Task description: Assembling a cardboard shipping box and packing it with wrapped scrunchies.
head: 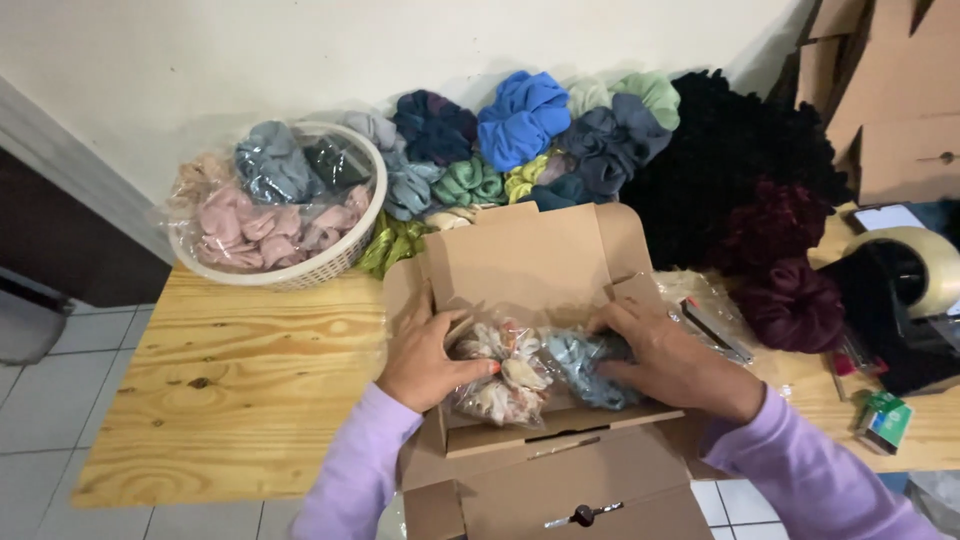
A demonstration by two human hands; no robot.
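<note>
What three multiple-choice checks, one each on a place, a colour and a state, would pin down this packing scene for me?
1. Where does the white basket of bagged scrunchies stand?
A. On the floor tiles
B. On the wooden table's far left, by the wall
C. Inside the cardboard box

2. What colour is the bagged scrunchie under the right hand?
A. Light blue
B. Bright orange
C. Black

3. In what state is the cardboard box the hands work in?
A. Taped shut
B. Folded flat
C. Open, lid flap raised

Answers: 1 B, the basket sits on the tabletop near the wall. 2 A, pale blue fabric shows beside the right hand's fingers. 3 C, the flap stands up behind both packets while the left hand rests on the floral one.
</note>
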